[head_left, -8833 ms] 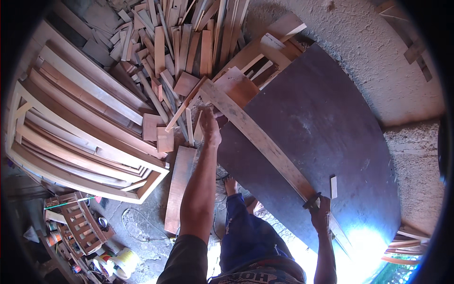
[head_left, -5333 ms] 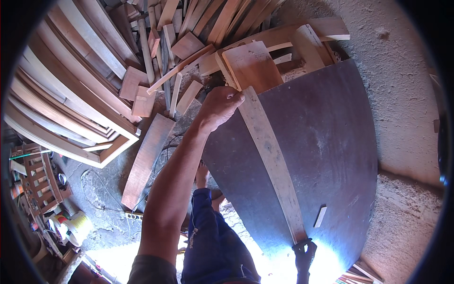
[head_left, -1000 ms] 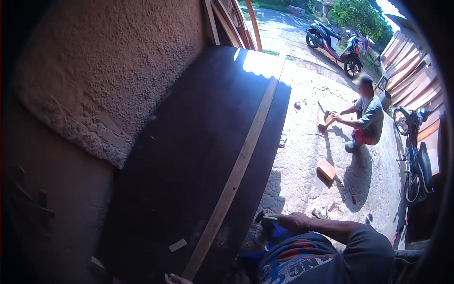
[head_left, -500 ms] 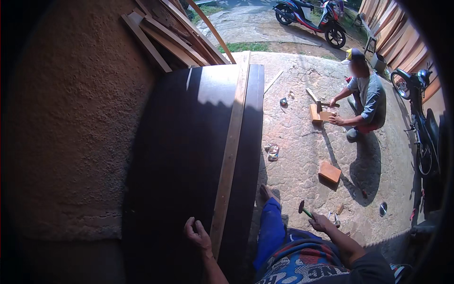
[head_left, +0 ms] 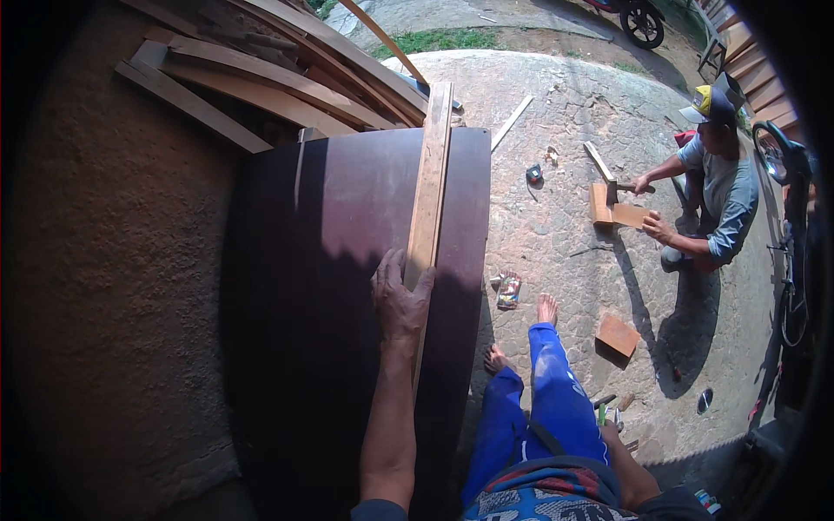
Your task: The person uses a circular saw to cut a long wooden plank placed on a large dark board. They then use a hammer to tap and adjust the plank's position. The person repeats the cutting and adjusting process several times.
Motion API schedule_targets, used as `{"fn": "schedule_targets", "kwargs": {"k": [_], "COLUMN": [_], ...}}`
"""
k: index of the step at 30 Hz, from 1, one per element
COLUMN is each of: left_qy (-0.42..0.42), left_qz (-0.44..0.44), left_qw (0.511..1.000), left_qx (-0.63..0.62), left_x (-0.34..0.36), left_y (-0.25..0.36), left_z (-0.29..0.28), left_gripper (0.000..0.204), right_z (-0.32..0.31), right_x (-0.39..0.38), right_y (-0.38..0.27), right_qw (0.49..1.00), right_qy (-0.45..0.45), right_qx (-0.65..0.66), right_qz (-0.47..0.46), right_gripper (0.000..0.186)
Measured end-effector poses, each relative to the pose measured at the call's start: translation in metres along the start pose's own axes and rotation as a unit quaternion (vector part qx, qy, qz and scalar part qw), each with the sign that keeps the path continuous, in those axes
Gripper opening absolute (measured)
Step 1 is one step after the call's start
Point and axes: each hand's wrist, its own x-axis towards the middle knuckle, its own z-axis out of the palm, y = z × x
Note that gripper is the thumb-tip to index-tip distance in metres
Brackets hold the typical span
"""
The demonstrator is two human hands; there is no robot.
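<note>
A long wooden batten [head_left: 431, 178] lies lengthwise along a dark brown panel [head_left: 347, 347], closer to its right edge. My left hand [head_left: 402, 300] grips the batten near the middle, fingers on its left side and thumb on its right. Down by my right thigh, my right hand [head_left: 612, 431] is closed on a hammer [head_left: 603, 414] with a green handle. My leg and forearm partly hide that hand and the hammer.
On the right a co-worker [head_left: 728, 195] squats with a hammer at a wooden block [head_left: 601, 204]. Another reddish block [head_left: 618, 334], a tape measure [head_left: 534, 174] and a small packet [head_left: 509, 291] lie on the rough floor. Planks [head_left: 261, 82] lean at the far left wall.
My left hand has moved forward onto the batten. My right hand has lowered the hammer beside my thigh. I have stepped forward, and the view has shifted.
</note>
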Motion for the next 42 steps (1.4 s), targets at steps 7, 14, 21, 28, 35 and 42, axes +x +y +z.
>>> {"fn": "schedule_targets", "kwargs": {"k": [7, 14, 21, 28, 35, 42], "left_qy": [0.007, -0.037, 0.000, -0.005, 0.002, 0.006], "left_qz": [0.008, -0.027, -0.064, -0.066, -0.092, -0.113], "left_qw": [0.985, 0.988, 0.997, 0.996, 0.995, 0.992], "left_qx": [0.171, 0.150, 0.051, 0.055, 0.040, 0.049], "left_x": [0.114, 0.149, 0.155, 0.158, 0.163, 0.165], "left_y": [0.017, 0.024, 0.015, 0.006, 0.008, 0.008], "left_z": [0.083, 0.094, 0.091, 0.089, 0.084, 0.079], "left_gripper": [0.089, 0.072, 0.066, 0.063, 0.063, 0.063], "right_z": [-0.025, -0.082, -0.080, -0.049, -0.041, -0.042], "right_x": [0.067, 0.095, 0.128, 0.134, 0.125, 0.128], "right_y": [-0.155, -0.231, -0.248, -0.225, -0.217, -0.217], "right_qw": [0.996, 0.993, 0.964, 0.970, 0.952, 0.952], "right_qy": [-0.069, -0.055, -0.074, -0.126, -0.160, -0.167], "right_qx": [0.035, 0.099, 0.201, 0.175, 0.244, 0.243], "right_qz": [-0.037, 0.014, 0.155, 0.114, 0.088, 0.088], "right_gripper": [0.031, 0.030, 0.030, 0.028, 0.028, 0.024]}}
